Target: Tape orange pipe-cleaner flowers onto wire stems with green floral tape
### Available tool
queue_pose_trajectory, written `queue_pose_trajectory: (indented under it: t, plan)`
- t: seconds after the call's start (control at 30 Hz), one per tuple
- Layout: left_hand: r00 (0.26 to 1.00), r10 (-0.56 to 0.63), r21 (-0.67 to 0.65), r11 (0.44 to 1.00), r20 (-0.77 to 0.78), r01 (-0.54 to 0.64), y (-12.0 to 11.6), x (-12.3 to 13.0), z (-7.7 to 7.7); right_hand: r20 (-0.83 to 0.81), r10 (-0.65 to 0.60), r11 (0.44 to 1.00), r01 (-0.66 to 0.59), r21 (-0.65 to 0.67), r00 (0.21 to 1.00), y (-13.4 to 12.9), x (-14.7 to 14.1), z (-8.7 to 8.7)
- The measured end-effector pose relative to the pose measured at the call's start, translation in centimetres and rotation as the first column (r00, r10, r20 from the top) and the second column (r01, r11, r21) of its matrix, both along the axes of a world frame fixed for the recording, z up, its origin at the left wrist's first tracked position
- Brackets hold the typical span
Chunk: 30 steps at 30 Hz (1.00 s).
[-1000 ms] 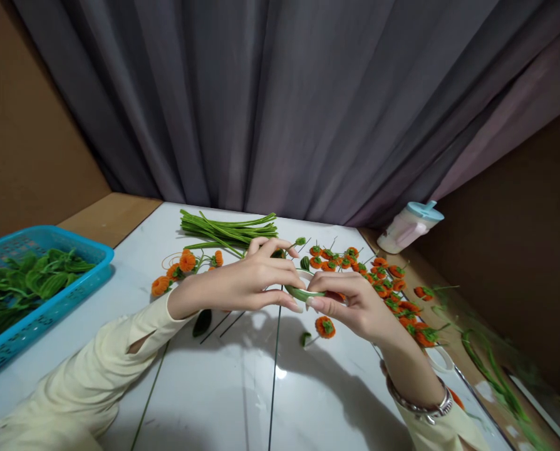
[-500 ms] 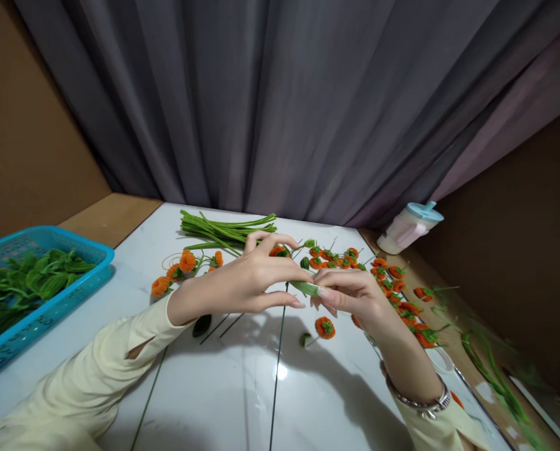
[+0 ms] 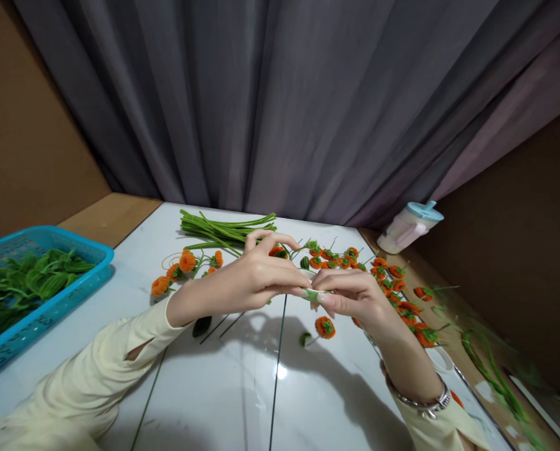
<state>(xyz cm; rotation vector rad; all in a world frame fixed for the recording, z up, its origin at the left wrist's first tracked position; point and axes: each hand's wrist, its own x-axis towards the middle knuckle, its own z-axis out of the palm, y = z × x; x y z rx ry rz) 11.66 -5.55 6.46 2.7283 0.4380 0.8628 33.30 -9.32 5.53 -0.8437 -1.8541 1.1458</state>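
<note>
Both hands meet over the white table [image 3: 214,382]. Between them is a roll of green tape [image 3: 314,295], which looks like floral tape. My left hand [image 3: 261,275] pinches its left side between thumb and fingers. My right hand [image 3: 350,293] grips its right side, thumb in front. Just beyond the left fingertips lie a green bud [image 3: 311,245] and an orange flower [image 3: 279,251], partly hidden by that hand. On the table below the hands rests a single orange flower with a green centre [image 3: 326,327].
A blue basket [image 3: 106,260] of green leaves stands at left. Green stems [image 3: 223,230] lie at the back, orange flowers [image 3: 171,271] left of centre, and many more [image 3: 397,285] at right. A lidded cup [image 3: 409,228] stands back right, before a grey curtain [image 3: 261,106].
My left thumb has risen and closed onto the green tape, which was held mainly at the right before. My right hand has barely moved.
</note>
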Motion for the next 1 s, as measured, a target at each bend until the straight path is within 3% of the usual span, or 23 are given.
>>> queue_pose_trajectory:
  t: [0.17,0.3,0.53,0.9,1.0]
  plan:
    - [1.0,-0.004,-0.037,0.999,0.023,0.005,0.1,0.1,0.0,0.019,0.024,1.0,-0.024,0.0,1.0,0.1,0.1,0.0]
    - [0.999,-0.01,-0.028,1.0,0.051,0.011,-0.1,0.3,-0.3,0.139,0.024,0.998,-0.033,0.059,0.99,-0.1,0.0,0.3]
    - [1.0,0.011,-0.049,0.999,0.029,-0.01,-0.2,0.6,-0.5,0.337,-0.23,0.958,0.151,0.246,0.913,-0.9,-0.9,0.4]
    - [0.996,-0.044,-0.043,0.998,-0.075,0.041,-0.4,0.0,0.5,0.236,-0.15,0.982,0.116,0.151,0.96,-0.7,-0.5,0.4]
    - [0.996,-0.041,-0.026,0.999,-0.081,0.039,-0.3,-0.1,0.5,0.211,-0.071,0.991,0.045,0.122,0.975,-0.5,0.0,0.3]
